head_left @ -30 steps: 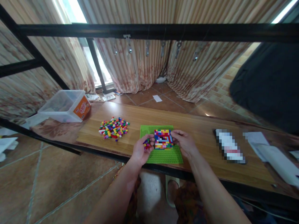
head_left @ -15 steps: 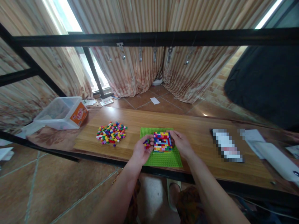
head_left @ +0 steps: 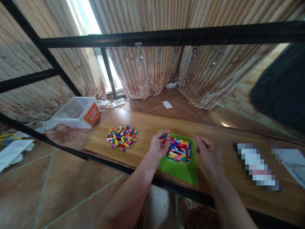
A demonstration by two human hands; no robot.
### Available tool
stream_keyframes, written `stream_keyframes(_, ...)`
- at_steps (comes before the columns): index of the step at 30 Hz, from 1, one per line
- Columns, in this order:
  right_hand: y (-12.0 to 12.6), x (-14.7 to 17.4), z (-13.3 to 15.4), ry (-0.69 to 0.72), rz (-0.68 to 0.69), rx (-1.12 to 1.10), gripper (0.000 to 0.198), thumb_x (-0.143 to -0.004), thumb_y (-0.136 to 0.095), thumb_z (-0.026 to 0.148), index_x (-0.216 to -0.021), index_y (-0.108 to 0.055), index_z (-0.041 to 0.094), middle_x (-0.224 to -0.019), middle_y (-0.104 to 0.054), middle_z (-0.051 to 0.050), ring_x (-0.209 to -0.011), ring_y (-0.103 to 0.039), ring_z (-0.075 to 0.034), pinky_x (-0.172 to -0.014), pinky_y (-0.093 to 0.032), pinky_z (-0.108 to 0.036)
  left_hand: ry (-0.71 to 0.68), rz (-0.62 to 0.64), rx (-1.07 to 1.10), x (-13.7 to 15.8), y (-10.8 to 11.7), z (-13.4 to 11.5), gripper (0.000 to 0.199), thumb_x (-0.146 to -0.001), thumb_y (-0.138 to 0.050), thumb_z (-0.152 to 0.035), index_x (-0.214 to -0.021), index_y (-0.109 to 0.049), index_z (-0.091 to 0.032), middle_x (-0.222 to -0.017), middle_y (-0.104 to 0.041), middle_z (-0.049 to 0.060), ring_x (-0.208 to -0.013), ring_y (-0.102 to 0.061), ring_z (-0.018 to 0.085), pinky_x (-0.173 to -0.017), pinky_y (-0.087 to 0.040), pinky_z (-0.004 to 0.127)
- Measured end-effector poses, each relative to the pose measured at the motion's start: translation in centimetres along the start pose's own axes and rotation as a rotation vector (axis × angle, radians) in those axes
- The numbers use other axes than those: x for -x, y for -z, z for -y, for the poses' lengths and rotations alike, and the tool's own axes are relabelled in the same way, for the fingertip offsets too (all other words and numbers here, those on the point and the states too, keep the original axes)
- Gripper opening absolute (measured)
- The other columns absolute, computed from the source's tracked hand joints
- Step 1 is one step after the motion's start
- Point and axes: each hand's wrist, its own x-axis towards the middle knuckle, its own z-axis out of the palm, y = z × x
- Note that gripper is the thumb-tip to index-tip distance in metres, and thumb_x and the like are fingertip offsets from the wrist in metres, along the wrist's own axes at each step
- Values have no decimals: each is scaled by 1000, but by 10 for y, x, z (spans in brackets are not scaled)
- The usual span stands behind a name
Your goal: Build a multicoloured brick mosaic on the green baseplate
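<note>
A green studded baseplate (head_left: 178,173) lies on the wooden tabletop. On it stands a low square build of many-coloured toy bricks (head_left: 179,155), with a gap in its middle. Several loose bricks (head_left: 163,139) rest in the curled fingers of my left hand (head_left: 156,145), beside the build's left edge. My right hand (head_left: 209,155) is off to the right of the build, its thumb and index finger pinched together over the baseplate's right edge. Whatever it may hold is too small to make out. A heap of mixed toy bricks (head_left: 122,136) lies farther left.
A clear plastic box (head_left: 73,111) with an orange label stands at the table's left end. To the right lie a blurred-out phone-like object (head_left: 258,167) and white paper (head_left: 292,162). A black metal bar (head_left: 152,37) with hanging hooks crosses behind the table.
The view has turned, so the table sits farther right and tilted. My right hand has drawn away from the build's right edge. My left hand still cups the loose bricks.
</note>
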Motion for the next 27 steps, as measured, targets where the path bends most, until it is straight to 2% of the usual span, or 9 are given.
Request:
stream_keyframes(4, -4, 11, 14, 180, -70, 58, 32, -85, -61, 45, -93, -76, 18, -86, -74, -7, -74, -64, -20, -68, -49, -32, -18, 104, 110, 3, -11, 6, 26, -93, -48, -20, -88, -70, -7, -79, -68, 11, -70, -65, 12, -68, -55, 21)
stream_keyframes(6, -10, 18, 20, 284, -23, 70, 25, -87, -61, 41, -94, -76, 21, -89, -73, -5, -76, -65, -19, -70, -50, -31, 6, 137, 102, 5, -15, 10, 29, -93, -46, -22, -92, -71, -7, -92, -72, 14, -88, -70, 18, -83, -56, 28)
stream_keyframes(8, -15, 23, 25, 370, 38, 103, 20, -89, -61, 35, -95, -75, 23, -88, -72, -3, -76, -64, -17, -70, -50, -30, 23, 168, 77, 6, -18, 11, 32, -93, -44, -24, -98, -71, -7, -105, -72, 15, -102, -69, 22, -91, -53, 32)
stream_keyframes(13, -20, 29, 30, 436, 100, 147, 16, -91, -60, 30, -99, -73, 23, -92, -70, -3, -81, -65, -17, -73, -52, -30, 60, 223, 32, 9, -20, 10, 36, -94, -42, -26, -107, -70, -8, -119, -70, 16, -121, -62, 25, -99, -48, 33)
stream_keyframes(19, -28, 29, 28, 487, 196, 244, 22, -90, -61, 26, -110, -72, 25, -109, -69, -6, -100, -66, -21, -88, -53, -36, 81, 282, 20, 11, -18, 11, 36, -94, -43, -28, -106, -71, -7, -123, -69, 16, -128, -57, 27, -111, -39, 36)
stream_keyframes(27, -30, 31, 29, 540, 183, 243, 16, -92, -59, 23, -100, -73, 24, -102, -70, -5, -97, -67, -20, -87, -53, -35, 92, 307, 12, 10, -16, 13, 36, -93, -45, -28, -107, -70, -7, -126, -68, 17, -133, -52, 28, -115, -34, 38)
